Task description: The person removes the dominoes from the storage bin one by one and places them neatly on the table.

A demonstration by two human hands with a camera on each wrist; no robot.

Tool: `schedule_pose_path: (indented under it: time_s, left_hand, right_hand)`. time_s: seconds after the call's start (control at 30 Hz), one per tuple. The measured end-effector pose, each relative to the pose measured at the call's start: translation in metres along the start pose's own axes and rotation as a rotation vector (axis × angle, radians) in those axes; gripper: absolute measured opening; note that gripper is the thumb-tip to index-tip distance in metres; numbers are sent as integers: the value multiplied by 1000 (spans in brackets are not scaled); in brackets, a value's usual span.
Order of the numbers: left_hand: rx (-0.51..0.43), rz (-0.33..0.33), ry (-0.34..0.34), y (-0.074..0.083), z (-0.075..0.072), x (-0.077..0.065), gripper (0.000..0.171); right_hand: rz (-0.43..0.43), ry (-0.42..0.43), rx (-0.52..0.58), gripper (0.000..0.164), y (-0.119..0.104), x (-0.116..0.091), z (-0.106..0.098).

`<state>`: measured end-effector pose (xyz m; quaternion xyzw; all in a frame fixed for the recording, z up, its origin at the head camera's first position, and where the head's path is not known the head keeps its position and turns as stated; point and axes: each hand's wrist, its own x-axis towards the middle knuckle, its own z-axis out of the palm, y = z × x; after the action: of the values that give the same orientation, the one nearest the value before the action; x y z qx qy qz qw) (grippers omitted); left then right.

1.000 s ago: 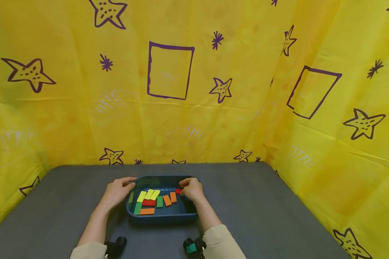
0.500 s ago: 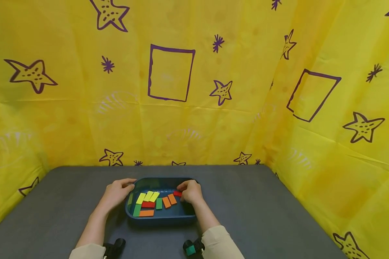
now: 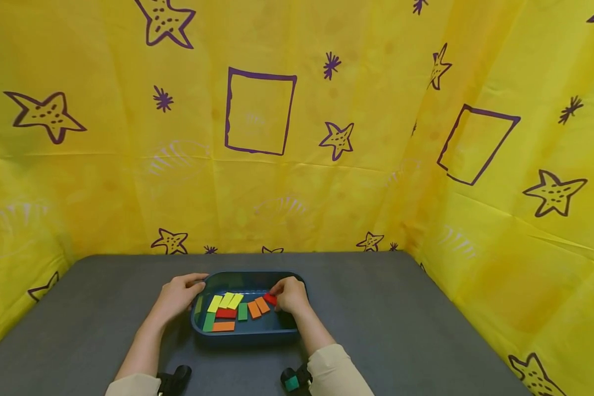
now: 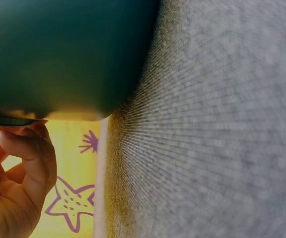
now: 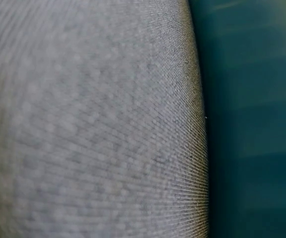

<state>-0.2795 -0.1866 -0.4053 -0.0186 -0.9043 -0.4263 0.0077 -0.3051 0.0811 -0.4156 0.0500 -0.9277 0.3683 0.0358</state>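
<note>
The left hand (image 3: 175,293) grips the blue tray (image 3: 247,335) at its far left corner, apparently steadying it. Inside, towards the far right corner, the right hand (image 3: 293,295) narrowly pinches a red tile (image 3: 269,299) just beside two orange tiles (image 3: 262,304). Positioning it seems the current step; the next move likely calls for gentle release without nudging these neighbours.

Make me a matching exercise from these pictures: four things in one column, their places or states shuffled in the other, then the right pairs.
Things:
1. left hand
2. right hand
3. yellow tiles
4. tray

Places or states:
A. resting on the grey table
B. touching a red tile
C. lying close together, three in number
D. gripping the tray's end

Right pairs: 1-D, 2-B, 3-C, 4-A
</note>
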Motion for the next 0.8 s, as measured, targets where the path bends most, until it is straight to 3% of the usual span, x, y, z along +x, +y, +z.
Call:
schedule_pose_path:
  time_s: [0.4, 0.63, 0.8]
  left_hand:
    - [-171, -51, -47, 2, -1, -2, 46]
    - [-210, -74, -65, 3, -2, -2, 47]
    - [-231, -79, -73, 0, -3, -1, 47]
  right_hand:
    - [-8, 24, -16, 27, 1, -1, 2]
    - [8, 43, -61, 25, 1, 1, 1]
    - [27, 39, -30, 26, -1, 2, -1]
